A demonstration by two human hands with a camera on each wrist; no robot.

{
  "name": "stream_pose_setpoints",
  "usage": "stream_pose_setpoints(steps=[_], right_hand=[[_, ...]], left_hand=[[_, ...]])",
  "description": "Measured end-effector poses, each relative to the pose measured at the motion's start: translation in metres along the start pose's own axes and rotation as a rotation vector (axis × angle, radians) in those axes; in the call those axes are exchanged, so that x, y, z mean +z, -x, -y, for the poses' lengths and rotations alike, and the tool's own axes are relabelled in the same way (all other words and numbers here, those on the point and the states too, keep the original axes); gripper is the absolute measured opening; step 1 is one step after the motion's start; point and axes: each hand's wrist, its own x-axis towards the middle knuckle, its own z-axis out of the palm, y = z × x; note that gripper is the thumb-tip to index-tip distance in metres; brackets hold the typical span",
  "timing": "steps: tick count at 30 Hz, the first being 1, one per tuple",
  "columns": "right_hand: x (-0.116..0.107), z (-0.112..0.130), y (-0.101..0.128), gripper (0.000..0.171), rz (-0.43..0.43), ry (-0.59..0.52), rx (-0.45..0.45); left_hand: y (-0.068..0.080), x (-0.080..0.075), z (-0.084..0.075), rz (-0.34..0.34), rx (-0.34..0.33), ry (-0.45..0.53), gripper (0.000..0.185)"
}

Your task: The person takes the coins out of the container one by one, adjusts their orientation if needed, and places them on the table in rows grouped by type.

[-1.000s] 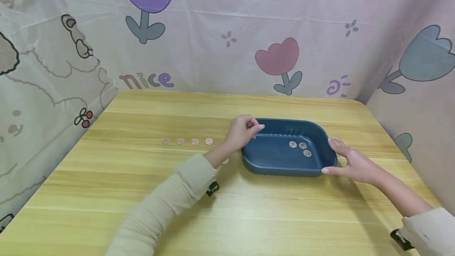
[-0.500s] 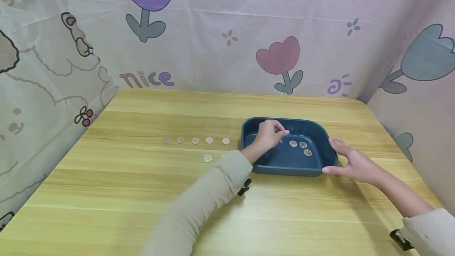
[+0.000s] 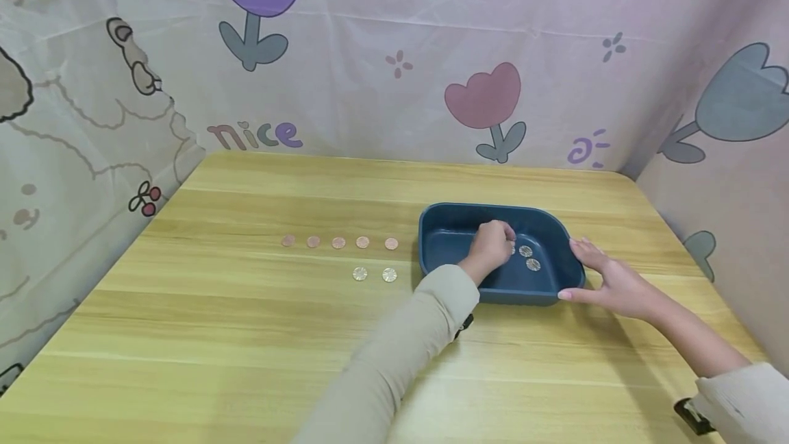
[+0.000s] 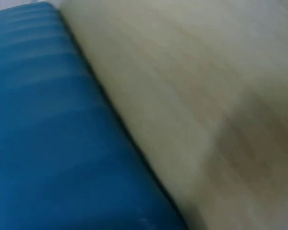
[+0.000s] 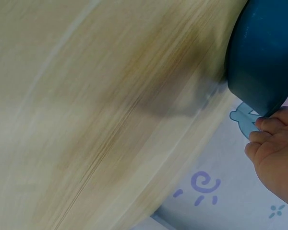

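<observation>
A dark blue plastic basin [image 3: 453, 255] stands on the wooden table. My left hand [image 3: 490, 249] is inside it, fingers bent downward at a silvery coin [image 3: 513, 250] they partly cover; whether they pinch it is hidden. Two more coins, one farther back [image 3: 525, 251] and one nearer [image 3: 533, 264], lie to the right on the basin floor. My right hand [image 3: 610, 283] holds the basin's right end, thumb at the front corner and fingers at the back. In the right wrist view, curled fingers of the right hand [image 5: 278, 148] meet the basin edge [image 5: 261, 62].
Left of the basin, several copper-coloured coins [image 3: 338, 243] lie in a row. Two paler coins, the left one [image 3: 360, 273] and the right one [image 3: 390, 275], sit in front of that row. A printed cloth [image 3: 370, 74] hangs behind the table [image 3: 216, 334].
My left hand has moved right from the basin's left rim to the coins inside, uncovering the coins on the table. My right hand has stayed on the basin.
</observation>
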Motion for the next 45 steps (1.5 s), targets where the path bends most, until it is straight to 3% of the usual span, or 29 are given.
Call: stream_pose_setpoints(steps=[5,9,19,27,33,40,45], right_hand=[[0.0,0.001,-0.001,0.096,0.003,0.001,-0.004],[0.0,0.001,0.0,0.096,0.001,0.004,-0.006],[0.001,0.0,0.0,0.096,-0.009,0.006,-0.008],[0.001,0.0,-0.001,0.096,-0.013,0.007,-0.012],[0.001,0.0,0.0,0.097,-0.011,0.015,-0.005],[0.001,-0.001,0.0,0.097,-0.004,0.011,-0.01],[0.001,-0.001,0.001,0.097,-0.005,0.007,-0.016]], left_hand=[[0.001,0.004,0.001,0.095,-0.013,-0.242,0.028],[0.001,0.004,0.002,0.142,-0.011,-0.357,0.033],[0.002,0.009,0.005,0.108,0.035,-0.446,0.022],[0.0,0.012,0.007,0.159,0.095,-0.506,0.023],[0.0,0.011,0.007,0.163,0.101,-0.487,0.015],[0.005,0.006,0.004,0.119,0.002,-0.263,0.031],[0.011,-0.006,0.005,0.086,0.08,-0.192,0.043]])
